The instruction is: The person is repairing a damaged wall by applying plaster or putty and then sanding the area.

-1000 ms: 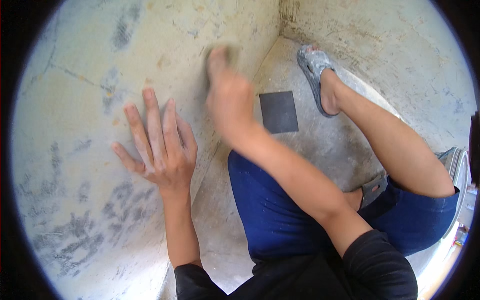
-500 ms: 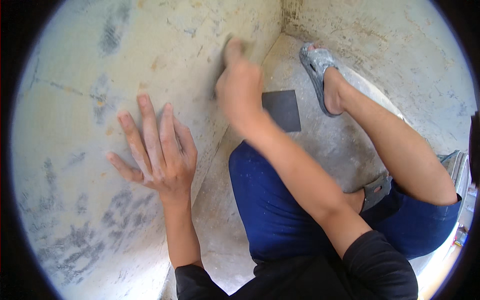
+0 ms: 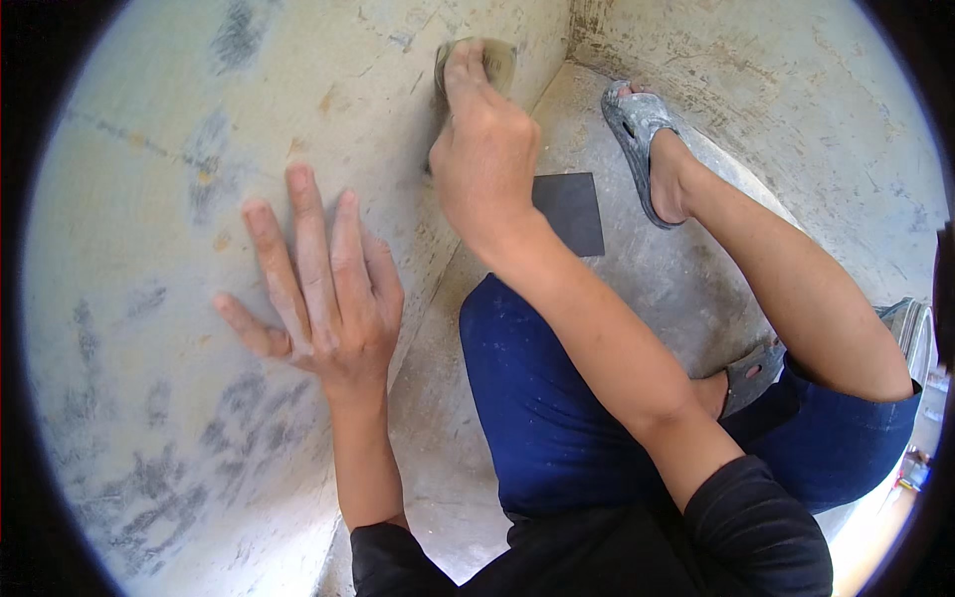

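Observation:
My left hand (image 3: 333,289) lies against the pale, grey-smudged wall (image 3: 129,239) with its fingers spread, holding nothing. Pale dust coats its fingers. Farther up the same wall, my right hand (image 3: 487,164) presses a piece of sandpaper (image 3: 500,62) to the surface. The sheet's olive-brown back shows around the fingertips, and a dark edge shows beside the hand. My palm and thumb side hide the rest of it. Right of that wrist, a flat dark grey square sheet (image 3: 570,214) rests on the floor.
A second wall (image 3: 776,90) meets the first at the far corner. My bent legs in blue shorts (image 3: 557,398) take up the dusty floor (image 3: 667,289). A grey clog (image 3: 642,139) is on one foot. A metal rim (image 3: 910,328) stands at the right edge.
My right hand has moved slightly up the wall with the sandpaper, whose back now shows more clearly. My left hand stays spread on the wall. The view has shifted a little.

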